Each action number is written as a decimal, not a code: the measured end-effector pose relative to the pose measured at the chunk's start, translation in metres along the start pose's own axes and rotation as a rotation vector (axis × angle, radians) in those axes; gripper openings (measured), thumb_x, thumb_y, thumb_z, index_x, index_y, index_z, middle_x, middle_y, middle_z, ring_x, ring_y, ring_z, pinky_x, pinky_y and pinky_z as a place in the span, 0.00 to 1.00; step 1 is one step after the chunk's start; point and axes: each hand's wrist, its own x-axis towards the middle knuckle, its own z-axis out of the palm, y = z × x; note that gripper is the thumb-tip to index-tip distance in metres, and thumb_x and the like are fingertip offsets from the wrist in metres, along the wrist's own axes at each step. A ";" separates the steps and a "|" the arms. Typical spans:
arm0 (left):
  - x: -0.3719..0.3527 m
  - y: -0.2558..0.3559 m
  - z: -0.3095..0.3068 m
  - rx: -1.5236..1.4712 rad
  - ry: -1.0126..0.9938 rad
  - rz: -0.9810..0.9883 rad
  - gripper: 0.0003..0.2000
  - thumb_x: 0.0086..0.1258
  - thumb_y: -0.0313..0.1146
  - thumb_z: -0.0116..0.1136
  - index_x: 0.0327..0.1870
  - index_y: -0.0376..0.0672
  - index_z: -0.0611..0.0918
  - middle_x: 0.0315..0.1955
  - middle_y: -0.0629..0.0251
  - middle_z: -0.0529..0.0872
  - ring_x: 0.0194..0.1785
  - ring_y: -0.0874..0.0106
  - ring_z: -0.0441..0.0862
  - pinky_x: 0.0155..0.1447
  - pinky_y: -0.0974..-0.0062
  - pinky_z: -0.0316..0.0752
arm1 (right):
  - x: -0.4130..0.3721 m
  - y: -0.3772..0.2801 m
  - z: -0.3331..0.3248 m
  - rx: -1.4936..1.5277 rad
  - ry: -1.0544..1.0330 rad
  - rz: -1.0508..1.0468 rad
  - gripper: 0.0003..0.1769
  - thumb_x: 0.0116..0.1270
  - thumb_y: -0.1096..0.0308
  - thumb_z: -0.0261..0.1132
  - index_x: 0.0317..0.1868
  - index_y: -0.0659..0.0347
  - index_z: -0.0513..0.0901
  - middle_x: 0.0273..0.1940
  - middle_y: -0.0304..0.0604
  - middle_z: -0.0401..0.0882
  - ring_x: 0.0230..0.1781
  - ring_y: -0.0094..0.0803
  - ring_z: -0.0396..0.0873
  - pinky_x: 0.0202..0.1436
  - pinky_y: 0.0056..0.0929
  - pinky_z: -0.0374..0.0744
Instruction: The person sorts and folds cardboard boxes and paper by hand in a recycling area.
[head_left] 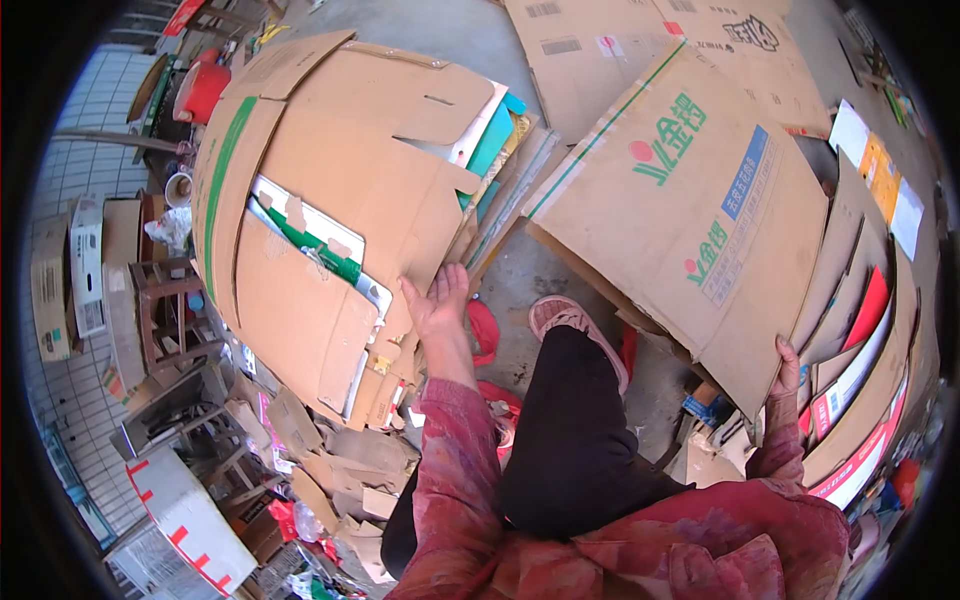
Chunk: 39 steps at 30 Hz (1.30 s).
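Observation:
My right hand (787, 368) grips the near right edge of a large flattened cardboard box (770, 250), thumb on its top face. Green lettering, pink dots and a blue label are printed on that box, and a green line runs along its left edge. At the right edge of a tall stack of flattened cardboard (370, 180) is my left hand (440, 300), palm up and fingers spread, holding nothing. White, green and teal pieces stick out between the layers of this stack.
More flattened boxes (590, 70) lie on the floor at the back. Upright cardboard sheets (850, 270) lean at the right. Cardboard scraps (350, 470) pile up at the lower left, near a wooden stool (165, 290) and a white box with red tape (190, 520). A red bucket (205, 90) stands behind.

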 end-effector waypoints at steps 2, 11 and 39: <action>0.005 0.007 0.002 -0.034 0.070 -0.011 0.33 0.54 0.50 0.60 0.54 0.36 0.65 0.52 0.58 0.67 0.57 0.63 0.65 0.60 0.57 0.61 | 0.002 0.001 -0.005 -0.006 0.024 -0.002 0.24 0.56 0.65 0.59 0.51 0.69 0.69 0.46 0.51 0.75 0.43 0.40 0.77 0.49 0.36 0.76; -0.021 0.003 0.015 -0.115 -0.086 0.143 0.15 0.59 0.40 0.58 0.45 0.44 0.75 0.41 0.62 0.76 0.46 0.65 0.73 0.46 0.65 0.73 | -0.001 0.009 -0.022 0.002 0.017 0.033 0.26 0.54 0.67 0.61 0.53 0.70 0.67 0.45 0.49 0.75 0.42 0.38 0.77 0.47 0.35 0.77; -0.003 -0.005 -0.007 0.108 -0.181 0.324 0.28 0.54 0.45 0.63 0.52 0.40 0.69 0.46 0.58 0.70 0.51 0.63 0.67 0.54 0.65 0.70 | -0.001 0.015 0.027 -0.066 -0.105 0.060 0.33 0.49 0.68 0.63 0.56 0.70 0.63 0.46 0.50 0.74 0.42 0.38 0.77 0.47 0.35 0.77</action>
